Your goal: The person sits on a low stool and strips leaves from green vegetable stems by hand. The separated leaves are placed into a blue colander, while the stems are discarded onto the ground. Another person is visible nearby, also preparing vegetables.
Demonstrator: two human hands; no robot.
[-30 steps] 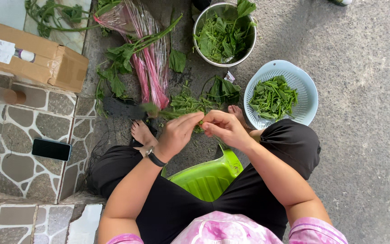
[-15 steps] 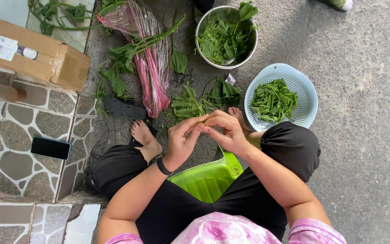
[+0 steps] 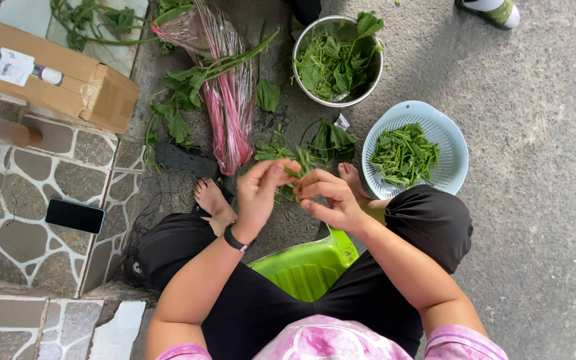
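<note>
Thin green leafy stem: pinched between both hands above the knees, long axis running away from the body. Left hand and right hand each closed on it, equally near. Pale blue perforated plastic colander of cut greens: right, near. Round steel bowl of leaves: ahead.
</note>
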